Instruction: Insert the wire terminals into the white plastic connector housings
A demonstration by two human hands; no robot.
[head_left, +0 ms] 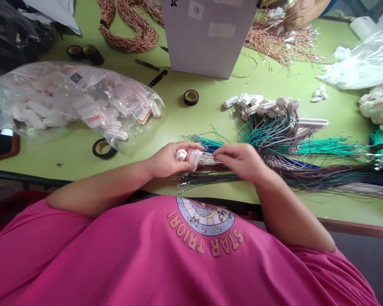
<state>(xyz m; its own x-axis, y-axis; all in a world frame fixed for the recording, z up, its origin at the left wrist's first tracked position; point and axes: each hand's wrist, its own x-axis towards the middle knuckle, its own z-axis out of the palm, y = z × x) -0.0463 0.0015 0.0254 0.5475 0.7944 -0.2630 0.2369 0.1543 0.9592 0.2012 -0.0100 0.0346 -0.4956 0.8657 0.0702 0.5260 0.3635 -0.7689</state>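
My left hand (168, 160) is closed around small white plastic connector housings (194, 158), which show reddish-orange marks. To its right, the fingers of my right hand (239, 160) are pinched together, a short gap away from the housings. Whatever lies between those fingertips is too small to make out. Under and around both hands spread bundles of thin wires with metal terminal ends: green wires (322, 145), dark wires (309, 176) and pale ones (207, 159). Behind my right hand, a heap of white connectors (258, 104) is joined to a tangle of green and dark wires (261, 129).
A clear bag of white connectors (66, 100) lies at left. Black tape rolls (191, 97) and a knife (158, 78) rest on the green table (140, 165). A grey box (207, 38) stands at the back, beside twisted wire coils (130, 32). Another plastic bag (363, 61) is at right.
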